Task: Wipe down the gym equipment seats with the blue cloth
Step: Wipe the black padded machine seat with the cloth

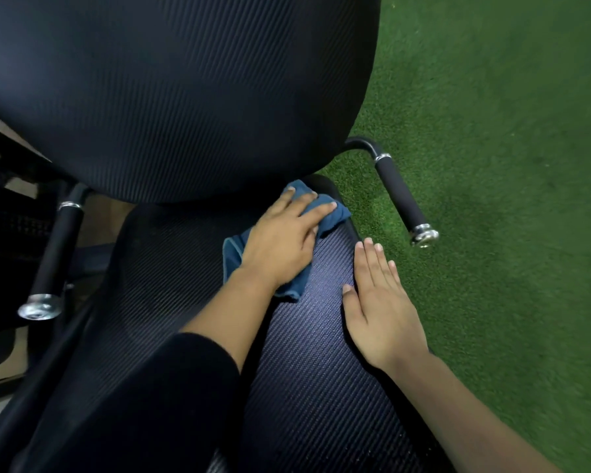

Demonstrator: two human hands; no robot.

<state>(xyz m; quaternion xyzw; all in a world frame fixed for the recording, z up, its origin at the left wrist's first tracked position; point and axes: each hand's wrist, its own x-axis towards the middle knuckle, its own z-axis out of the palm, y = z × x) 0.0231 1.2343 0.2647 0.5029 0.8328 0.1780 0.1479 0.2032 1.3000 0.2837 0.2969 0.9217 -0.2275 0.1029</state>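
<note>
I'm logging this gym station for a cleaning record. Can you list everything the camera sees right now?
Textured black padded seat: one, black, centre, under both hands.
Black padded backrest: one, black, top left, above the seat's far end.
Black foam-grip handles with chrome end caps: two, black and silver, one left of the seat, one right.
Crumpled blue cloth: one, blue, on the seat's far right part.
Green artificial turf: green, floor at right.
Left hand: pressed flat on the cloth, black sleeve on the arm.
Right hand: flat on the seat's right edge, apart from the cloth.
</note>
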